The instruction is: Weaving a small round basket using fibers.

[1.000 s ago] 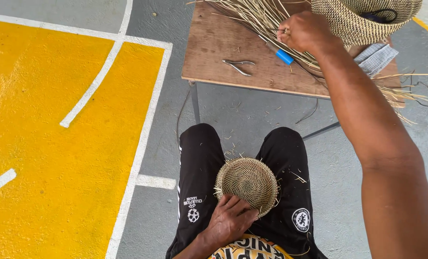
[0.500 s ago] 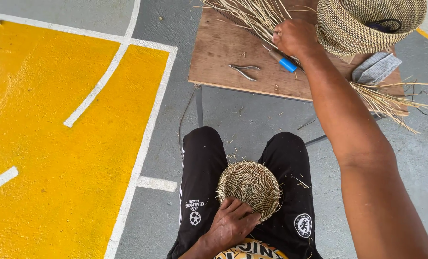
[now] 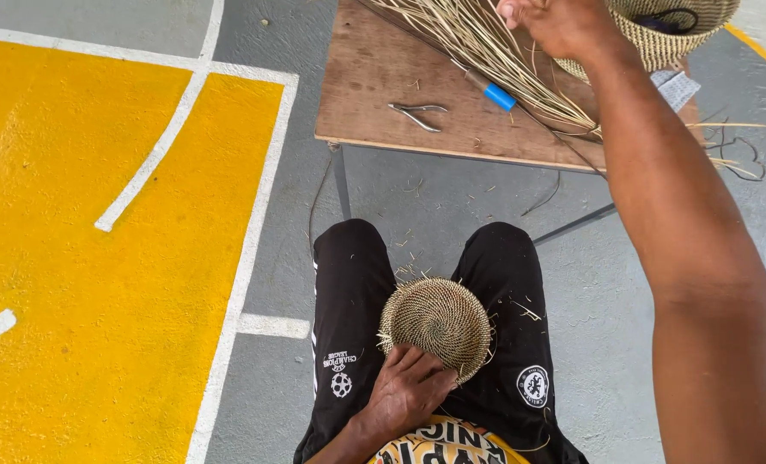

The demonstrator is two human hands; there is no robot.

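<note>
Head view: over the last second the right hand (image 3: 559, 24) has stayed at the straw bundle (image 3: 486, 51) on the tabletop (image 3: 383, 94), its grip clamped on strands; picking straw continues. The left hand (image 3: 407, 391) grips the disc (image 3: 434, 320), one woven round, on the lap. Also one basket (image 3: 666, 39), one pliers (image 3: 417, 113), one blue-handled tool (image 3: 496, 94).

The person wears black shorts (image 3: 349, 292) with thin white stripes down the outer side and small white round emblems printed near each hem. Small bits of dry straw stick on the cloth. Above the shorts shows the edge of a yellow shirt (image 3: 439, 442) with big black-and-white letters. Both arms are bare, with no sleeves visible
</note>
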